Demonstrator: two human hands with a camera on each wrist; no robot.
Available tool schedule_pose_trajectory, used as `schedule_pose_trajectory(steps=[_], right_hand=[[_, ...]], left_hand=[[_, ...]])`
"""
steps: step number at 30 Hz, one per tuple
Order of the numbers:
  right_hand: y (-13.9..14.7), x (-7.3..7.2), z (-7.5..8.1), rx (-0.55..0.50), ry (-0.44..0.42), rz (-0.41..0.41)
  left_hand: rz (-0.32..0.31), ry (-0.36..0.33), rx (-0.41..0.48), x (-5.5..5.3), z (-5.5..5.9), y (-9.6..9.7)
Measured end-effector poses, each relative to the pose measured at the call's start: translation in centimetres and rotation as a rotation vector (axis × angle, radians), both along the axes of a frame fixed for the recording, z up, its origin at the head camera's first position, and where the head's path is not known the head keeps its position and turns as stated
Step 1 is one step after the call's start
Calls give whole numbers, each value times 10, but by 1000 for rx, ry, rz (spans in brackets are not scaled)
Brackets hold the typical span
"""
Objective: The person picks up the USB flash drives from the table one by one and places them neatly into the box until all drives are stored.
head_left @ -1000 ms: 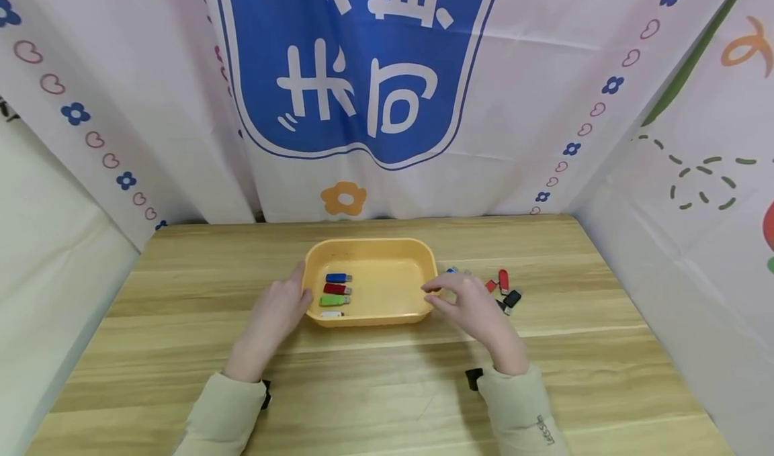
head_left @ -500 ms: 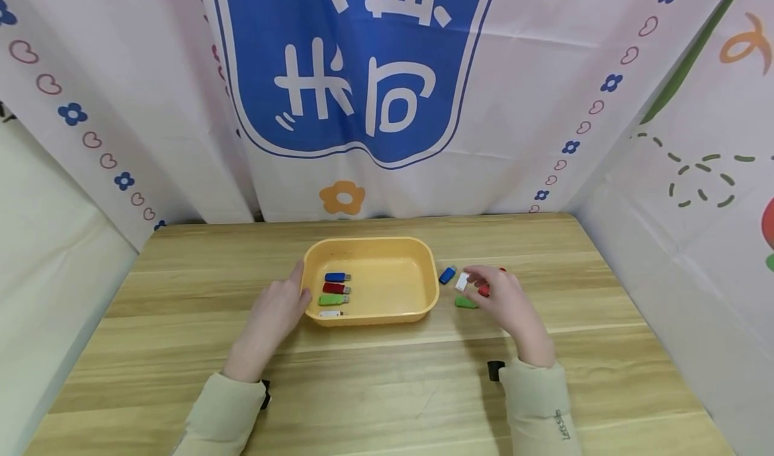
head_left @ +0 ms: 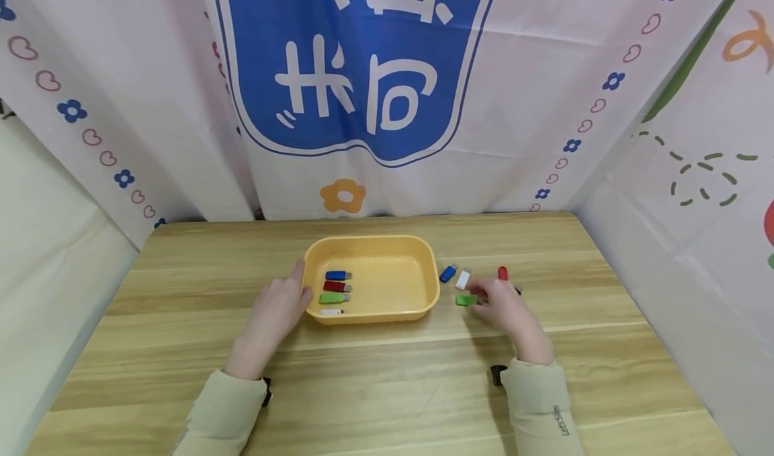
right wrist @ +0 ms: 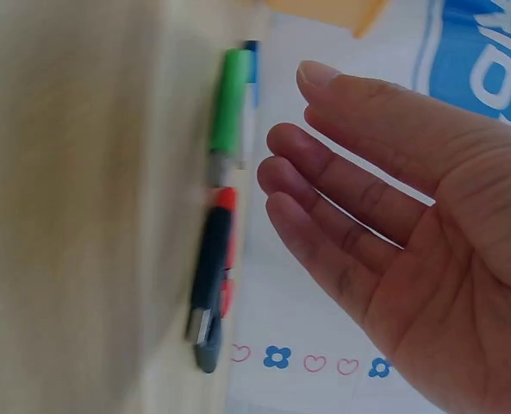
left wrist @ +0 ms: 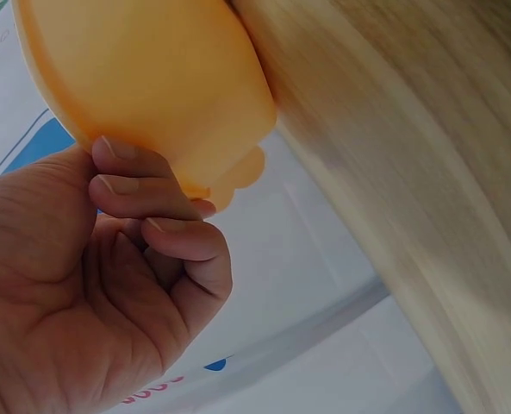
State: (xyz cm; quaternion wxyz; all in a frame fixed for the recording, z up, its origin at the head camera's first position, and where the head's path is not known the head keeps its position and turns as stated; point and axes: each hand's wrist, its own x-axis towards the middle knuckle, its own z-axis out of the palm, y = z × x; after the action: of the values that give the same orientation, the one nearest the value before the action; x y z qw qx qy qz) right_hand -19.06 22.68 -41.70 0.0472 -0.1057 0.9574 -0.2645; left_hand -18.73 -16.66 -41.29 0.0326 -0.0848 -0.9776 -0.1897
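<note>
A yellow plastic tray (head_left: 375, 319) stands on the table, and my left hand (head_left: 270, 316) holds it by its left rim, fingers bent against the outer wall. Inside, along the left end, a blue USB stick (head_left: 336, 275), a dark red one, a green one and a white one lie in a column. My right hand (head_left: 506, 310) hovers over loose USB sticks to the right of the tray, fingers relaxed and holding nothing. Near its fingertips are a green USB stick (head_left: 465, 300) and a white USB stick (head_left: 463, 279). A black USB stick (right wrist: 210, 259) shows in the right wrist view.
Another blue USB stick (head_left: 447, 273) lies just right of the tray. A red USB stick (head_left: 503, 273) is behind my right hand, which partly covers the pile. A printed curtain (head_left: 514, 140) hangs at the back edge of the wooden table (head_left: 387, 389).
My right hand has left the tray's right end and moved right over the loose USB sticks, uncovering the blue, white and green ones. The left hand stays on the tray.
</note>
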Motion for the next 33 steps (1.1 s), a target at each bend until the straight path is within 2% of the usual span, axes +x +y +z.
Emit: schedule_pose_trajectory(steps=[4,8,15,33], right_hand=[[1,-2,-7,21,43,32],[1,-5,-8,28,57,37],[3,-8,-7,41,36,38],[-4,-12,-11,84,-30,54]], left_hand=[[-3,9,1,0,1,0],[0,2,-7,0,3,0],[10,-44,-4,0,4,0],[15,-65,-9,-1,4,0]])
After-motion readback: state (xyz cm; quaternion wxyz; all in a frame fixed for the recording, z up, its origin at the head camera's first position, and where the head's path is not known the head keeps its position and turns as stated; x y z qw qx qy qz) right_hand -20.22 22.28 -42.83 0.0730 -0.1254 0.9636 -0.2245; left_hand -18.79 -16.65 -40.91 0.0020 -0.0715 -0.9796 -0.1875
